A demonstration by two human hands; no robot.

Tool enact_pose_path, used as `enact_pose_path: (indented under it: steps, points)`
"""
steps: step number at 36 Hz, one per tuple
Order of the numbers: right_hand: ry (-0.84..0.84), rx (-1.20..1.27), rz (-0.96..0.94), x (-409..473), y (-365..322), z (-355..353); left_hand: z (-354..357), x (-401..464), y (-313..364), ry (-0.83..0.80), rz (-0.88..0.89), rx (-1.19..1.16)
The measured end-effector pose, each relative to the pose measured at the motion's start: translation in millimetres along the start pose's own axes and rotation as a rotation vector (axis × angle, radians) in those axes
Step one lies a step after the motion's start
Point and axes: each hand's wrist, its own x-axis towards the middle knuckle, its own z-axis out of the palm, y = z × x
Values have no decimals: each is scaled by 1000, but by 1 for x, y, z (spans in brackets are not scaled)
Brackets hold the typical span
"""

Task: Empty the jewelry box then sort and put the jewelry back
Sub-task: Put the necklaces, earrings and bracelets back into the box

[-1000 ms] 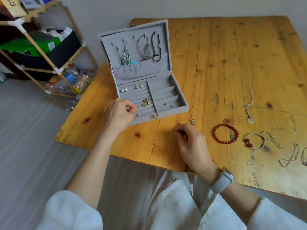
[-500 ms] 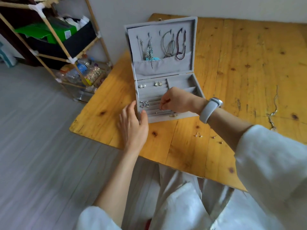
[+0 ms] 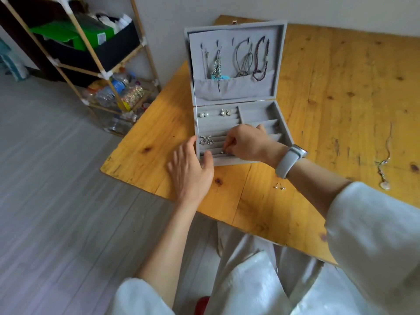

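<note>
A grey velvet jewelry box stands open on the wooden table. Necklaces hang inside its raised lid. Pearl studs, a silver pair and a silver cluster sit in the ring rolls. My right hand reaches over the box and pinches a small silver earring at a front roll. My left hand lies flat with straight fingers against the box's front left corner. A small earring pair lies on the table near my right forearm.
A pendant necklace lies on the table at the far right. A bamboo shelf with a black bin, green box and plastic bottles stands left of the table. Grey floor lies below the table's near edge.
My right hand moved from the table into the box and now pinches an earring at a front roll. My left hand opened and settled flat against the box's corner. The view shifted right.
</note>
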Motion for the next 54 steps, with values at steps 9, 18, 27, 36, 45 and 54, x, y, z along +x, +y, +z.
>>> enact_pose_path:
  steps: [9, 18, 27, 36, 45, 54]
  points:
    - [188, 301, -46, -23, 13, -2, -5, -3, 3, 7, 26, -81]
    - [404, 332, 95, -122, 82, -10, 4, -30, 30, 188, 318, 63]
    - [507, -30, 210, -173, 99, 41, 39, -65, 81, -98, 589, 16]
    - [633, -85, 235, -171, 98, 52, 51, -59, 93, -303, 720, 114]
    - [708, 180, 181, -180, 107, 42, 60, -62, 103, -339, 818, 119]
    - [652, 622, 201, -170, 95, 20, 31, -50, 105, -341, 410, -290]
